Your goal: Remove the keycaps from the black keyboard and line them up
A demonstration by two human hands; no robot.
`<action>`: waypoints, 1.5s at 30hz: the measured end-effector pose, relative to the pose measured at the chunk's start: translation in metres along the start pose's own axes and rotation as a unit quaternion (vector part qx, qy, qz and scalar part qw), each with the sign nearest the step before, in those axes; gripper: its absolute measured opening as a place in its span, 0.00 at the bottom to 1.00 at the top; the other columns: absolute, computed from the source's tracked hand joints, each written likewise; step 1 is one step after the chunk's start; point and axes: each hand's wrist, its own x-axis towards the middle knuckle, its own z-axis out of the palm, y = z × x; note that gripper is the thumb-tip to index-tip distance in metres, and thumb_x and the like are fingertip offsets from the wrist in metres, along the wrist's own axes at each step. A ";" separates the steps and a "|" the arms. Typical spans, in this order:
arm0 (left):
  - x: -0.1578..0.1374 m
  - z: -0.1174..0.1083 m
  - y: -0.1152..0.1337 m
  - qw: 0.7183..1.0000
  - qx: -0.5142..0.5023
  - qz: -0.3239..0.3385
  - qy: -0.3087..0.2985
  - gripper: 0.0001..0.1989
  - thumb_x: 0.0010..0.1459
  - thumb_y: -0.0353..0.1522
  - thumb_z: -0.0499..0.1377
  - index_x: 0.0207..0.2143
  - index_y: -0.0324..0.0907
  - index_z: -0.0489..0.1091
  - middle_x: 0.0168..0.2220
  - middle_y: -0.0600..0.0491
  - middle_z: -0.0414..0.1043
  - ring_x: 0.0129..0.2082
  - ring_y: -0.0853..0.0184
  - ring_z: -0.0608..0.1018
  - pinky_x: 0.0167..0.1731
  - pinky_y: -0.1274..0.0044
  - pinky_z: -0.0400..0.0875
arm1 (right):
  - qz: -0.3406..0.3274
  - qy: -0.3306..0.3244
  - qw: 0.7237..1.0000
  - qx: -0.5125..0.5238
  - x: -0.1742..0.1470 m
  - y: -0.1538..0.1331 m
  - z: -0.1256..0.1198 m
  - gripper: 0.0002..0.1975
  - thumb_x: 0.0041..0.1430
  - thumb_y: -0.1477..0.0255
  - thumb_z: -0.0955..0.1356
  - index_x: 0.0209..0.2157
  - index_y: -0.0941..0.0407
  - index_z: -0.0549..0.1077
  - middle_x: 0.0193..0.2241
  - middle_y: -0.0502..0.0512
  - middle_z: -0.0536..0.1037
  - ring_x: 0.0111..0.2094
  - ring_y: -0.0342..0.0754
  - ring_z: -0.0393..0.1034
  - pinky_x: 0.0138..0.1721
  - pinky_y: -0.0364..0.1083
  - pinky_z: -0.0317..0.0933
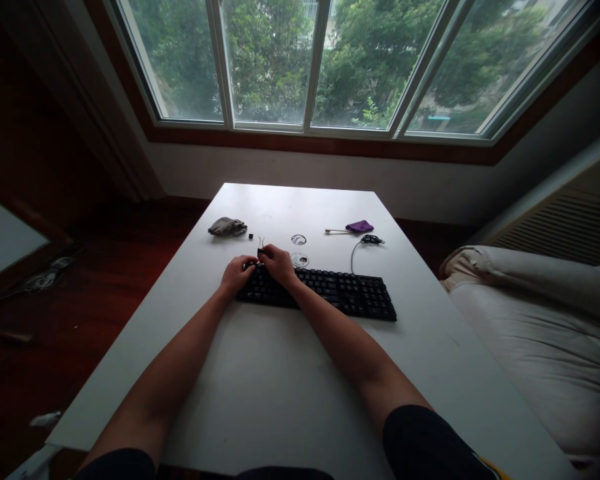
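A black keyboard [340,291] lies on the white table, its left end partly covered by my hands and right forearm. In my right hand [279,263] is a black binder clip [261,252], pinched between the fingers with its wire handles pointing up, over the keyboard's upper left part. My left hand [237,274] is closed at the keyboard's upper left corner, its fingertips close to the clip. Just beyond the hands sits a small black keycap-like cube [251,236]. What lies directly under my fingertips is hidden.
A crumpled grey cloth [227,227] lies at the far left. Two round, shiny pieces, one nearer [300,260] and one farther [299,239], are behind the keyboard. At the far right are a thin stick [336,231], a purple cloth [360,227] and a bundled cable [371,239].
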 end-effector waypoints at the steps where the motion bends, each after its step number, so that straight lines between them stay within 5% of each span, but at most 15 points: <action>1: 0.000 0.000 0.001 1.000 -0.001 -0.004 0.004 0.12 0.60 0.32 0.58 0.44 0.47 0.78 0.45 0.52 0.79 0.46 0.60 0.77 0.47 0.68 0.72 | 0.009 -0.005 1.000 0.015 0.001 0.002 0.000 0.07 0.60 0.66 0.68 0.36 0.52 0.78 0.27 0.47 0.80 0.30 0.46 0.74 0.37 0.43 0.66; 6: -0.001 -0.001 0.002 1.000 -0.024 0.002 0.000 0.10 0.60 0.31 0.57 0.39 0.47 0.78 0.45 0.52 0.80 0.46 0.61 0.78 0.44 0.71 0.73 | 0.055 -0.019 0.996 0.068 0.003 0.009 0.002 0.07 0.60 0.65 0.68 0.37 0.52 0.77 0.27 0.47 0.81 0.30 0.46 0.76 0.37 0.44 0.68; 14: 0.001 -0.002 0.000 0.999 -0.043 0.003 -0.007 0.06 0.59 0.34 0.60 0.34 0.46 0.77 0.47 0.51 0.79 0.49 0.61 0.78 0.48 0.70 0.73 | -0.013 -0.015 1.000 0.009 -0.004 0.000 0.001 0.08 0.61 0.64 0.68 0.38 0.52 0.78 0.30 0.48 0.81 0.31 0.46 0.74 0.39 0.43 0.67; 22: 0.004 -0.003 -0.005 0.996 -0.085 0.005 -0.023 0.08 0.60 0.34 0.58 0.37 0.45 0.78 0.50 0.50 0.77 0.51 0.60 0.77 0.45 0.71 0.73 | 0.035 -0.020 0.996 0.082 -0.001 0.006 0.000 0.09 0.62 0.64 0.67 0.40 0.52 0.76 0.30 0.48 0.82 0.30 0.46 0.77 0.38 0.44 0.70; 31: 0.006 -0.006 -0.008 0.991 -0.121 0.005 -0.048 0.10 0.57 0.30 0.58 0.38 0.45 0.79 0.53 0.50 0.77 0.55 0.59 0.75 0.56 0.67 0.71 | 0.078 -0.021 0.985 0.150 0.006 0.023 0.008 0.09 0.62 0.64 0.68 0.41 0.53 0.75 0.30 0.50 0.83 0.29 0.46 0.79 0.34 0.44 0.72; 39: 0.003 0.000 -0.003 0.998 -0.056 0.010 -0.018 0.15 0.60 0.29 0.55 0.44 0.47 0.79 0.48 0.53 0.80 0.51 0.61 0.78 0.56 0.67 0.70 | 0.092 0.007 0.990 0.110 0.008 0.018 0.008 0.09 0.63 0.64 0.67 0.41 0.53 0.75 0.30 0.50 0.83 0.30 0.47 0.79 0.37 0.45 0.72; 45: 0.003 0.001 -0.002 0.999 0.010 0.026 -0.019 0.14 0.62 0.32 0.56 0.47 0.48 0.79 0.50 0.53 0.79 0.52 0.59 0.77 0.58 0.65 0.68 | 0.015 0.027 0.996 0.081 0.003 0.006 0.009 0.08 0.64 0.63 0.67 0.41 0.51 0.74 0.34 0.51 0.82 0.38 0.49 0.78 0.42 0.46 0.71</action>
